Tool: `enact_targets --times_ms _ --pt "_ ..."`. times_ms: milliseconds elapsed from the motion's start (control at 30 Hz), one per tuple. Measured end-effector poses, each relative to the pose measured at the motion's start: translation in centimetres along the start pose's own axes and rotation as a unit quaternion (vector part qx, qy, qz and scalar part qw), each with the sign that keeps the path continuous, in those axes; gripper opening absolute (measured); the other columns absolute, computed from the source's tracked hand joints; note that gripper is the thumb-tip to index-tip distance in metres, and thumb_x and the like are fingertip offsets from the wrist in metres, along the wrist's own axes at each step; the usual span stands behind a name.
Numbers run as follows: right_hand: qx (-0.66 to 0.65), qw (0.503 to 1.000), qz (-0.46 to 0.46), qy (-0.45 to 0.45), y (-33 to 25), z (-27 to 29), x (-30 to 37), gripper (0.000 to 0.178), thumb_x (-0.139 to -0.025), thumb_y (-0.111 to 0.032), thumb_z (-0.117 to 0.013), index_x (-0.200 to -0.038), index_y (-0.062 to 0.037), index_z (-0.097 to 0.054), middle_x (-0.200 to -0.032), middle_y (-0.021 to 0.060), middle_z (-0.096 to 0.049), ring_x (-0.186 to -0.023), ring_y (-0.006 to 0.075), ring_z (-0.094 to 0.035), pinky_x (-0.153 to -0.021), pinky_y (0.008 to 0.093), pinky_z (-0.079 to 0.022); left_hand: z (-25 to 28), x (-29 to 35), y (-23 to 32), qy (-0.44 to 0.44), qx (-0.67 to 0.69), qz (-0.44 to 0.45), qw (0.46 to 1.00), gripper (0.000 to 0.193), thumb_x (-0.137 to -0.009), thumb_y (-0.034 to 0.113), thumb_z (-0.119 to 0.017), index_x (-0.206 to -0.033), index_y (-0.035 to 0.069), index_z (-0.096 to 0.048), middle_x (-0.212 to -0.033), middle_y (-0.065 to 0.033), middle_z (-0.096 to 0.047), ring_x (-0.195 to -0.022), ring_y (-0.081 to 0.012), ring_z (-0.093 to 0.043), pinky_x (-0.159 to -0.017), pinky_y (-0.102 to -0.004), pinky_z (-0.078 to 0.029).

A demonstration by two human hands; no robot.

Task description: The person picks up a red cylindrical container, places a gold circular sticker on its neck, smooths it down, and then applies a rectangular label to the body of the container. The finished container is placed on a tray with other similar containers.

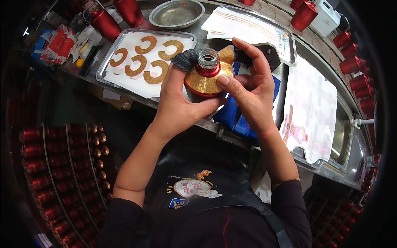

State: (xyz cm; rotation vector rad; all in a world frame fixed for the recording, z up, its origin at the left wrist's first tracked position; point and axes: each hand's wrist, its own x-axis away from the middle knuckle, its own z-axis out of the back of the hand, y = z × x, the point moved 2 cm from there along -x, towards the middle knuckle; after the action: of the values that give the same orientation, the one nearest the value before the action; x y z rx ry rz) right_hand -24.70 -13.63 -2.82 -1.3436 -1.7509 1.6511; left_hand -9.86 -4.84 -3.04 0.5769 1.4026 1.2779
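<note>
A red bottle [208, 71] with a clear threaded glass neck is held up in front of me, mouth toward me. A gold patterned curved label [203, 84] lies round its sloping shoulder; one part at the right appears raised. My left hand [178, 105] is closed round the bottle's left side, with a dark knitted cover on a finger. The thumb of my right hand [253, 93] presses the gold label at the right. Its index finger is raised, and a dark cover shows beside the label. The bottle's lower body is hidden.
A metal tray [99, 74] with several gold C-shaped labels lies at the left, below a metal bowl [177, 14]. Blue cloth [226, 117] is under my right hand. Printed sheets [308, 107] lie right. Red bottles [306, 15] line the far right; more fill a rack [53, 173] lower left.
</note>
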Motion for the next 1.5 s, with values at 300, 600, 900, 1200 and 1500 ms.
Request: enact_targets --times_ms 300,600,900,1200,1500 --pt "-0.010 0.997 -0.053 0.049 -0.1 1.2 -0.3 0.052 -0.086 0.004 -0.071 -0.135 0.0008 -0.054 -0.124 0.0060 -0.059 -0.073 0.0015 -0.053 -0.064 0.0147 -0.043 3.1 -5.7 -1.6 -0.333 0.223 0.120 0.908 0.097 -0.060 -0.001 -0.087 -0.147 0.003 -0.044 -0.135 -0.0111 -0.061 -0.126 -0.0214 -0.058 -0.111 -0.0365 -0.044" --pt "-0.093 0.979 -0.182 0.012 -1.5 0.7 0.2 0.032 -0.092 -0.012 -0.072 -0.118 0.0004 -0.060 -0.092 0.0074 -0.070 -0.069 0.0094 -0.066 -0.058 0.0232 -0.052 1.1 -2.1 1.0 -0.109 0.189 0.161 0.963 0.063 -0.084 0.015 -0.081 -0.139 0.002 -0.053 -0.127 -0.0086 -0.063 -0.117 -0.0164 -0.061 -0.101 -0.0328 -0.050" --pt "-0.105 0.981 -0.152 0.052 -0.4 -0.5 0.4 0.025 -0.099 -0.009 -0.061 -0.121 0.0004 -0.055 -0.100 0.0062 -0.067 -0.078 0.0063 -0.065 -0.063 0.0184 -0.051 0.4 -3.3 0.3 -0.108 0.204 0.135 0.964 0.057 -0.082 0.013 -0.075 -0.135 0.000 -0.056 -0.123 -0.0090 -0.065 -0.113 -0.0152 -0.062 -0.100 -0.0323 -0.050" --pt "0.095 0.990 -0.098 0.021 -1.1 -0.7 2.1 0.047 -0.086 -0.017 -0.078 -0.123 -0.0003 -0.055 -0.100 0.0024 -0.057 -0.059 -0.0016 -0.042 -0.050 0.0181 -0.031 2.4 -4.0 -0.4 -0.146 0.182 0.134 0.963 0.076 -0.077 0.037 -0.078 -0.136 -0.005 -0.055 -0.144 -0.0267 -0.053 -0.130 -0.0335 -0.056 -0.109 -0.0458 -0.046" --pt "0.044 0.992 -0.116 0.038 -0.3 -0.5 1.5 0.043 -0.085 -0.016 -0.079 -0.117 -0.0007 -0.055 -0.090 -0.0004 -0.057 -0.054 -0.0022 -0.037 -0.046 0.0181 -0.028 1.8 -3.4 -0.2 -0.125 0.209 0.134 0.961 0.062 -0.081 0.014 -0.075 -0.138 -0.002 -0.055 -0.129 -0.0128 -0.064 -0.116 -0.0191 -0.062 -0.103 -0.0356 -0.049"
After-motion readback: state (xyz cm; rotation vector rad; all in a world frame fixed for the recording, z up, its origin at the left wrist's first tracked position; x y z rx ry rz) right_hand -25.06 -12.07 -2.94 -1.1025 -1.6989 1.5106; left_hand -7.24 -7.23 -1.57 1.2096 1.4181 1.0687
